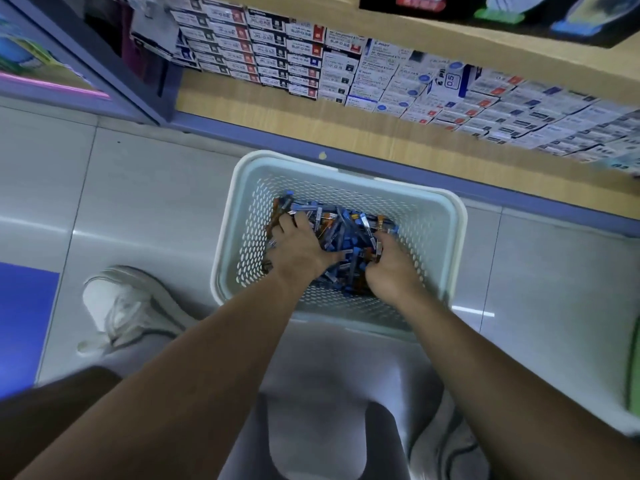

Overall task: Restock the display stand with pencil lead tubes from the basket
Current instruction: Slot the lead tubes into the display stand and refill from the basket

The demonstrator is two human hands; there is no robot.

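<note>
In the basket (459, 237), the left hand (301, 251) lies spread on the lead tubes (346, 226); the right hand (391, 265) curls round some. Boxes (311, 64) lie beyond.

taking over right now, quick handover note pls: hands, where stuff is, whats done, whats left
The left hand lies spread on the pile of pencil lead tubes and grips nothing clearly.
The right hand has its fingers curled into the pile, seemingly round a few tubes.
The basket sits on the floor by the shelf base, holding blue and orange tubes.
Done: nothing lifted out yet. The display stand is not in view.
Left: likely gather a handful, carry it to the stand, repeat.
</note>
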